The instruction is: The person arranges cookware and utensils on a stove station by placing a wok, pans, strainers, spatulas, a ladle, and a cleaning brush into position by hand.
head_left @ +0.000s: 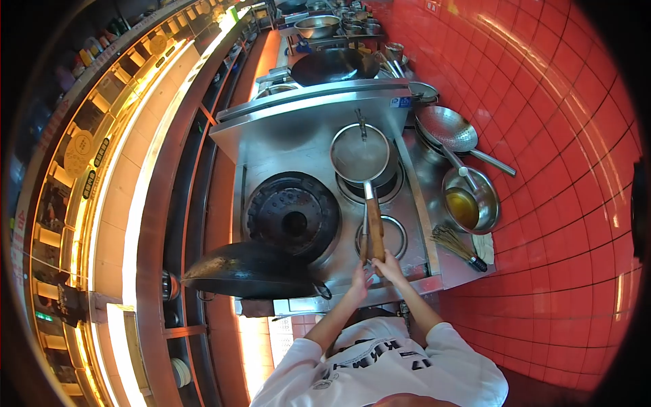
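A round mesh strainer (359,154) with a metal rim lies over a pot (381,188) under the tap (361,123). Its wooden handle reaches toward me, and my right hand (387,266) is closed around the end of it. My left hand (361,278) grips a thinner long handle (365,239) right beside it; the head of that utensil is hidden under the strainer. Both hands are close together above the stove's front edge, near a metal ring (391,237). Left of them, a large black wok (254,271) is tilted against the burner (293,216).
On the right counter are a perforated metal strainer (447,127), a bowl of yellow oil (463,207), a bamboo brush (456,245) and a folded cloth (483,248). A metal splash guard (305,112) rises behind the stove; beyond it sits another wok (336,66). Red tiles wall the right.
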Demonstrator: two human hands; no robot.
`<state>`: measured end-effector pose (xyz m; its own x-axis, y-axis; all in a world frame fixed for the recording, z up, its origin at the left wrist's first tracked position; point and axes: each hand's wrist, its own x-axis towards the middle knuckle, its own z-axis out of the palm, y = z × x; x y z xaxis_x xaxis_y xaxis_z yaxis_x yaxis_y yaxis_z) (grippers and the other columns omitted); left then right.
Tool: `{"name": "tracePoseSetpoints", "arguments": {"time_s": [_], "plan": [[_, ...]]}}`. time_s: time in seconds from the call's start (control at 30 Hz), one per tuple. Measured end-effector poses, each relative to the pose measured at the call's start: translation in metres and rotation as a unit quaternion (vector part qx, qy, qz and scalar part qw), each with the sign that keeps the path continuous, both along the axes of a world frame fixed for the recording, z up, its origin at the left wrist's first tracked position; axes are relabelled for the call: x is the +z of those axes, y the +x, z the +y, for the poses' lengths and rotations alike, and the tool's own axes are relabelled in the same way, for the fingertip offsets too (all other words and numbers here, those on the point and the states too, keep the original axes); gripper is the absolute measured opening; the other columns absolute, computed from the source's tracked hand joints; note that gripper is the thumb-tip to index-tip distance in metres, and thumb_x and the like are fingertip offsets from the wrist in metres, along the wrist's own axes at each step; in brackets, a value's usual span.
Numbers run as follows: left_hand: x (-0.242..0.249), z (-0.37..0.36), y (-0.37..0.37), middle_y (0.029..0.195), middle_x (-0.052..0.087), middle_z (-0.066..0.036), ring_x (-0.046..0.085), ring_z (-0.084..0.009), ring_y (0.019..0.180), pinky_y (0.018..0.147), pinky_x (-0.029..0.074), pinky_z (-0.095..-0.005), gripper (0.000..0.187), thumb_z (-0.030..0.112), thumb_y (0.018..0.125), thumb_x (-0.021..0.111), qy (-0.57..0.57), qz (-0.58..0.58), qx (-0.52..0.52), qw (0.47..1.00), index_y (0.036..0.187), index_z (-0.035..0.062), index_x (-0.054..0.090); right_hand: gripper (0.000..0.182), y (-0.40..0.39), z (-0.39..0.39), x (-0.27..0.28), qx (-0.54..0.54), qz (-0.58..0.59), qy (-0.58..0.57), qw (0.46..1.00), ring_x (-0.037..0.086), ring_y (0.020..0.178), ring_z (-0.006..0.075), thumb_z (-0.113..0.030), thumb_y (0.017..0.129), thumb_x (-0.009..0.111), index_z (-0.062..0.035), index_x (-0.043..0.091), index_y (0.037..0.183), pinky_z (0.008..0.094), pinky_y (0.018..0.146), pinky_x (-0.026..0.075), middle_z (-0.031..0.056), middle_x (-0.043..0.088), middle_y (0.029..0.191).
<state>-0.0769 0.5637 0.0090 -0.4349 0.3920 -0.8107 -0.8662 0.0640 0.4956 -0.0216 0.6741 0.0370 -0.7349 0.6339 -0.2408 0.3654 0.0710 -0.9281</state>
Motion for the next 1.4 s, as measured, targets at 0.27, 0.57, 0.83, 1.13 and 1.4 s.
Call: {"name": "tracePoseSetpoints", "arguments": {"time_s": [0.27, 0.57, 0.83, 1.13, 1.4], "plan": [[-0.005, 0.003, -0.006, 0.107, 0.056, -0.001, 0.056, -0.0151, 0.090, 0.075, 0.045, -0.0308, 0.036, 0.045, 0.091, 0.041, 0.064, -0.089, 0.026, 0.994, 0.113, 0.0176, 0.049, 0.044, -0.001, -0.001, -0.001, 0.099, -0.044, 0.109, 0.988, 0.066, 0.075, 0.0251, -0.026, 0.077, 0.064, 0.0044, 0.054, 0.107, 0.0338, 0.065, 0.050, 0.0187, 0.066, 0.083], [-0.007, -0.026, -0.008, 0.103, 0.058, 0.000, 0.057, -0.0164, 0.099, 0.076, 0.046, -0.0302, 0.029, 0.035, 0.094, 0.040, 0.125, -0.082, -0.019, 0.989, 0.108, 0.0111, 0.049, 0.021, 0.038, 0.105, 0.032, -0.001, 0.074, -0.002, 0.997, 0.061, 0.059, 0.0124, -0.012, 0.085, 0.057, 0.0009, 0.058, 0.101, 0.0252, 0.055, 0.049, 0.0079, 0.064, 0.075], [-0.012, -0.047, -0.003, 0.106, 0.061, -0.005, 0.060, -0.0167, 0.095, 0.070, 0.046, -0.0271, 0.028, 0.034, 0.092, 0.047, 0.089, -0.029, -0.008, 0.996, 0.109, 0.0120, 0.044, 0.020, 0.065, 0.176, 0.056, -0.163, 0.145, -0.040, 0.975, 0.059, 0.058, 0.0110, -0.013, 0.088, 0.051, -0.0006, 0.058, 0.102, 0.0223, 0.055, 0.047, 0.0080, 0.063, 0.078], [-0.018, -0.056, -0.007, 0.099, 0.061, -0.001, 0.061, -0.0126, 0.085, 0.063, 0.046, -0.0241, 0.028, 0.036, 0.091, 0.047, 0.043, 0.015, 0.023, 0.999, 0.107, 0.0128, 0.043, 0.044, 0.024, 0.201, 0.129, -0.248, 0.217, -0.166, 0.929, 0.059, 0.065, 0.0116, -0.042, 0.093, 0.042, -0.0033, 0.054, 0.109, 0.0235, 0.058, 0.046, 0.0059, 0.062, 0.084], [-0.028, -0.052, -0.009, 0.094, 0.060, -0.001, 0.059, -0.0109, 0.078, 0.061, 0.045, -0.0244, 0.030, 0.038, 0.090, 0.048, 0.002, 0.043, 0.088, 0.995, 0.107, 0.0132, 0.043, 0.040, -0.006, 0.061, 0.041, -0.101, 0.099, -0.206, 0.968, 0.058, 0.061, 0.0107, -0.043, 0.090, 0.049, -0.0058, 0.055, 0.102, 0.0220, 0.056, 0.045, 0.0040, 0.060, 0.080]]}}
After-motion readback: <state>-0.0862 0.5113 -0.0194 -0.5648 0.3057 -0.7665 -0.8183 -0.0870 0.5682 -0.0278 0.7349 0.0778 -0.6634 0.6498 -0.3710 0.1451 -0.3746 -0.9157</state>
